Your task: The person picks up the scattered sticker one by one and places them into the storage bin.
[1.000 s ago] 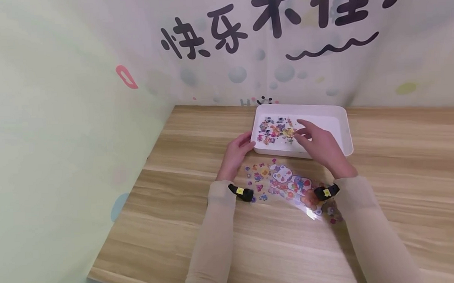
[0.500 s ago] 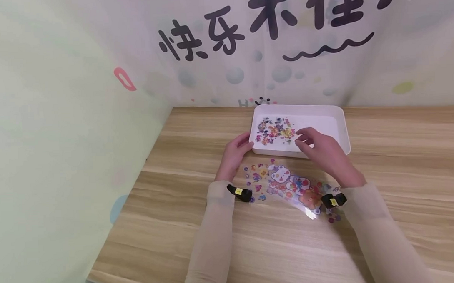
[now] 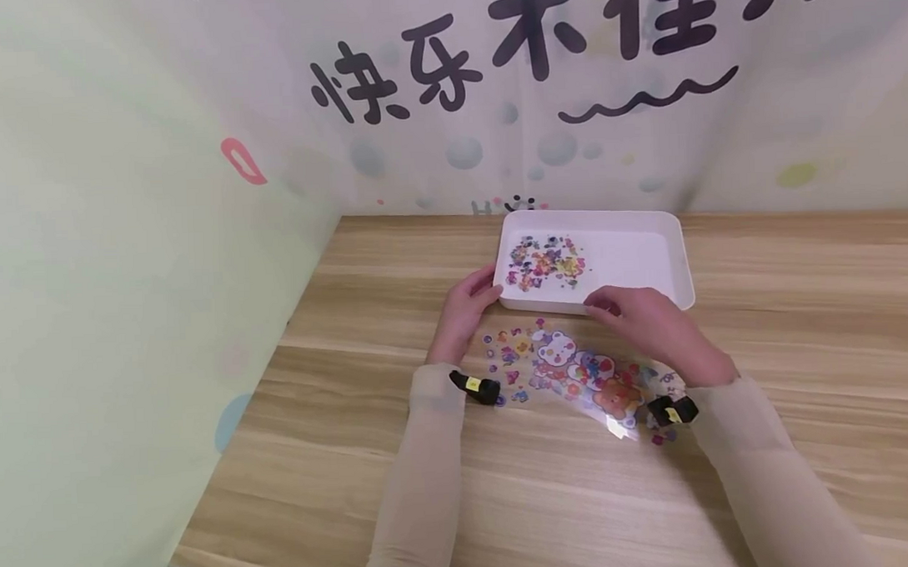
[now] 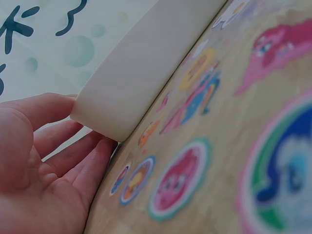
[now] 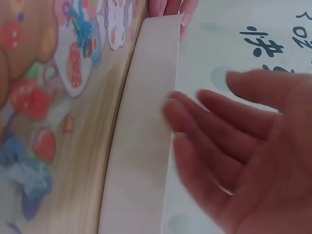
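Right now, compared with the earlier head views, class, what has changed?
The right hand has drawn back from beside the small, colourful pieces to the near edge of the white, rectangular plastic tray. Unchanged: the left hand grips the tray's left end; the clear plastic cartoon sticker sheeting lies in front.

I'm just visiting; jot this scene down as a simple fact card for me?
Left hand: holds the tray's near left corner
Right hand: at the tray's near edge, nothing visible held; contact unclear
White tray: on the wooden table
Small colourful pieces: in the tray's left part
Bear pictures: on clear sheeting, in front of the tray
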{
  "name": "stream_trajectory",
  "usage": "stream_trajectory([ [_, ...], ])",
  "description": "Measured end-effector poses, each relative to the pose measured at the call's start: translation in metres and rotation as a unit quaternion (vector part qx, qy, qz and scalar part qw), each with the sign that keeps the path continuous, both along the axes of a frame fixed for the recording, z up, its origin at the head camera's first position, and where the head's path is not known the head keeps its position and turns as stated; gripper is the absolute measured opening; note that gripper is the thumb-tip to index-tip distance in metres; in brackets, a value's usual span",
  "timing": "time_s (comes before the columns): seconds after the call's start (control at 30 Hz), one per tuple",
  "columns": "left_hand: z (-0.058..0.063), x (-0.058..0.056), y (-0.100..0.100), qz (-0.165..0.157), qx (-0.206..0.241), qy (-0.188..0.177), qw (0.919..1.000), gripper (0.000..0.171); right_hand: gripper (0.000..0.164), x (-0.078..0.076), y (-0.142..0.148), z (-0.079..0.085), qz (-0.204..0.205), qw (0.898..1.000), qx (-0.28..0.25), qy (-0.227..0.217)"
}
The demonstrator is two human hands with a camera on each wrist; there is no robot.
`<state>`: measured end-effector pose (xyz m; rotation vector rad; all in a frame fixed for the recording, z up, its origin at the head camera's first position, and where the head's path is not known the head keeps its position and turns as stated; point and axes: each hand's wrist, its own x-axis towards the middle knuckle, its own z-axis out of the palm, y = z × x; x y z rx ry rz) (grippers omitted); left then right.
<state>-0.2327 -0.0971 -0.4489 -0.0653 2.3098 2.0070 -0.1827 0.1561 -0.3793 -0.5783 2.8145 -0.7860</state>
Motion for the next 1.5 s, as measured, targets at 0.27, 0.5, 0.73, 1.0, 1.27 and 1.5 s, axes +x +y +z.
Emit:
stream_trajectory([
  [0.27,0.008,0.004,0.000,-0.008,0.014,-0.002,0.9999,0.044,0.032,0.003,-0.001,-0.006,0.041,0.998,0.045,-0.027],
  [0.5,0.011,0.006,-0.002,-0.015,0.007,-0.015,0.9998,0.045,0.035,0.005,-0.005,-0.008,0.040,0.996,0.061,-0.043],
  [0.73,-0.002,0.001,-0.002,-0.004,-0.004,-0.001,1.0000,0.044,0.039,0.005,-0.012,-0.016,0.041,0.997,0.066,-0.013],
  [1.0,-0.001,0.002,-0.002,-0.005,-0.006,0.003,1.0000,0.043,0.024,0.010,-0.023,-0.018,0.031,0.993,0.110,-0.041],
  [1.27,-0.001,0.002,-0.001,-0.002,-0.008,0.001,1.0000,0.044,0.039,0.020,-0.032,-0.019,-0.001,0.988,0.147,-0.041],
  [1.5,0.001,0.002,-0.002,-0.006,0.002,-0.008,1.0000,0.043,0.045,0.021,-0.037,-0.024,-0.008,0.988,0.151,-0.046],
])
